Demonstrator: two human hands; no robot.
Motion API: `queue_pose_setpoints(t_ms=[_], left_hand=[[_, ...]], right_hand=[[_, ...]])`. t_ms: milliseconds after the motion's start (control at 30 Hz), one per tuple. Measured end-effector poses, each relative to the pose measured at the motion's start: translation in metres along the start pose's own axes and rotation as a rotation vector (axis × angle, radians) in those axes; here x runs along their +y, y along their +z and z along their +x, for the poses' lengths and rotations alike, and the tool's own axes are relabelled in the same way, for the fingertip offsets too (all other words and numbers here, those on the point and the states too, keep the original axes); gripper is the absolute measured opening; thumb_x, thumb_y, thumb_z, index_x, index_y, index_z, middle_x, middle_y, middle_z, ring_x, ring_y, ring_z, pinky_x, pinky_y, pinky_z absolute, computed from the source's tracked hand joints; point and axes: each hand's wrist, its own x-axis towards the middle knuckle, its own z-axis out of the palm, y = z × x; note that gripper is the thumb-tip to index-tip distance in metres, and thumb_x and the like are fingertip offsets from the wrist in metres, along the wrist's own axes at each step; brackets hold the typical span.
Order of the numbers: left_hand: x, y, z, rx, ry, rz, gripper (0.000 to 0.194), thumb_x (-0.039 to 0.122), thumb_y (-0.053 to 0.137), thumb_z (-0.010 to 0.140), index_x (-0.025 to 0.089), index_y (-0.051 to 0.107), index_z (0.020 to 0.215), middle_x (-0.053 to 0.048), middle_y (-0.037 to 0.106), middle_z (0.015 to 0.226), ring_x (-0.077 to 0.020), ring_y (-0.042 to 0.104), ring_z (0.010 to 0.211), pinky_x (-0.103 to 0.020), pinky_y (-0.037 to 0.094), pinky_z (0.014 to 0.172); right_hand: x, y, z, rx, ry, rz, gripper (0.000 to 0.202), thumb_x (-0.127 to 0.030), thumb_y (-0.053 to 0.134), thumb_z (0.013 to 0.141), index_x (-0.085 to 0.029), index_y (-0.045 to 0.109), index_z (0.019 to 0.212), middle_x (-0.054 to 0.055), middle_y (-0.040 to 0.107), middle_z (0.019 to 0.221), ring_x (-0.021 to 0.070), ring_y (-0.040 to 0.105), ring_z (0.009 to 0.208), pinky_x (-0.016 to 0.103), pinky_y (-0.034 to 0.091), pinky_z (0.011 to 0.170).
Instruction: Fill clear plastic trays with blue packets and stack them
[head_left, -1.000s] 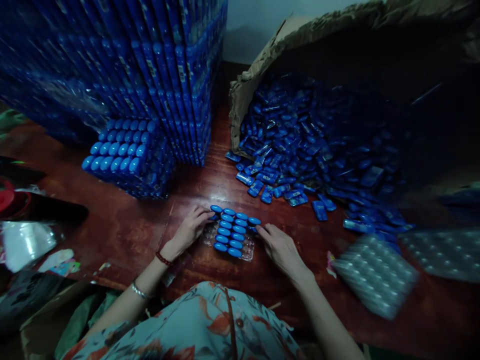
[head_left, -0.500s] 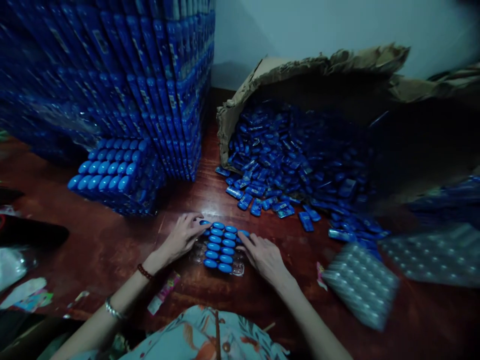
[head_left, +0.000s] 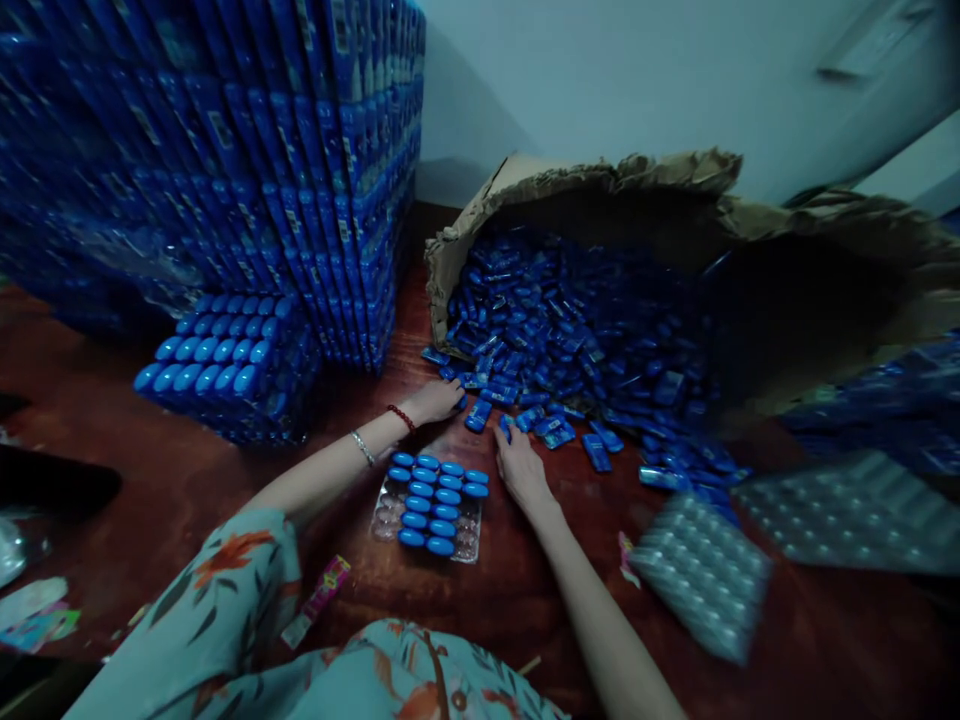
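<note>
At the near edge of the loose pile, my left hand has its fingers closed on a small blue pack. To its right, my right hand grips another blue pack, whose shiny end shows between thumb and fingers. Between my forearms lies a clear plastic tray with moulded pockets. Its two middle columns are filled with upright blue packs, oval ends up; the outer columns hold packs only at their far end, with bare pockets nearer me.
A torn cardboard box on its side spills loose blue packs. A tall wrapped stack stands at left, with filled trays before it. Grey moulded trays lie at right. A pink wrapper lies near me.
Both hands have left the tray and reached forward to the loose packs, each now holding one. More packs now show in the tray's outer columns. The view has shifted slightly.
</note>
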Motion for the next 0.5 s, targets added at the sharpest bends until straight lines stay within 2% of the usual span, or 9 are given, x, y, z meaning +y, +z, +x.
queue_pose_setpoints(t_ms=[100, 233, 300, 367, 433, 500], left_hand=[[-0.011, 0.002, -0.024, 0.000, -0.084, -0.016, 0.026, 0.021, 0.045, 0.087, 0.007, 0.055, 0.107, -0.019, 0.059, 0.104, -0.0249, 0.062, 0.083, -0.034, 0.047, 0.073], [-0.033, 0.000, -0.075, 0.025, -0.211, -0.052, 0.031, 0.022, 0.033, 0.092, 0.011, 0.048, 0.117, -0.016, 0.063, 0.101, -0.0235, 0.064, 0.086, -0.034, 0.049, 0.076], [-0.041, 0.000, -0.108, 0.128, -0.289, -0.131, 0.036, 0.025, 0.030, 0.094, 0.012, 0.042, 0.124, -0.016, 0.061, 0.111, -0.0226, 0.062, 0.096, -0.034, 0.048, 0.083], [-0.043, 0.000, -0.145, 0.304, -0.369, -0.316, 0.039, 0.032, 0.033, 0.093, 0.013, 0.043, 0.125, -0.014, 0.059, 0.118, -0.0221, 0.060, 0.103, -0.035, 0.046, 0.089], [-0.036, 0.001, -0.182, 0.451, -0.441, -0.508, 0.037, 0.037, 0.040, 0.090, 0.014, 0.051, 0.117, -0.012, 0.061, 0.114, -0.0215, 0.060, 0.103, -0.036, 0.046, 0.091], [-0.021, 0.003, -0.213, 0.560, -0.533, -0.636, 0.034, 0.038, 0.048, 0.087, 0.014, 0.057, 0.108, -0.010, 0.064, 0.106, -0.0207, 0.061, 0.098, -0.036, 0.047, 0.090]], right_hand=[[0.005, 0.005, -0.032, 0.010, 0.007, 0.020, 0.039, -0.012, 0.043, 0.084, -0.012, 0.049, 0.123, 0.024, 0.049, 0.127, 0.0242, 0.056, 0.101, 0.033, 0.052, 0.072], [0.017, 0.009, -0.068, 0.176, 0.119, 0.309, 0.033, -0.017, 0.041, 0.085, -0.014, 0.051, 0.117, 0.017, 0.056, 0.114, 0.0227, 0.058, 0.098, 0.034, 0.052, 0.076], [0.022, 0.011, -0.085, 0.243, 0.241, 0.551, 0.034, -0.022, 0.040, 0.087, -0.014, 0.047, 0.119, 0.013, 0.061, 0.105, 0.0201, 0.061, 0.087, 0.031, 0.052, 0.069], [0.024, 0.012, -0.103, 0.255, 0.351, 0.800, 0.040, -0.030, 0.043, 0.087, -0.015, 0.041, 0.124, 0.011, 0.063, 0.099, 0.0173, 0.062, 0.075, 0.028, 0.052, 0.058], [0.021, 0.010, -0.121, 0.208, 0.396, 0.992, 0.044, -0.037, 0.048, 0.086, -0.016, 0.041, 0.123, 0.009, 0.063, 0.096, 0.0154, 0.062, 0.068, 0.024, 0.049, 0.050], [0.014, 0.003, -0.132, 0.154, 0.375, 1.069, 0.037, -0.040, 0.054, 0.083, -0.018, 0.050, 0.112, 0.006, 0.064, 0.089, 0.0141, 0.061, 0.064, 0.022, 0.048, 0.048]])
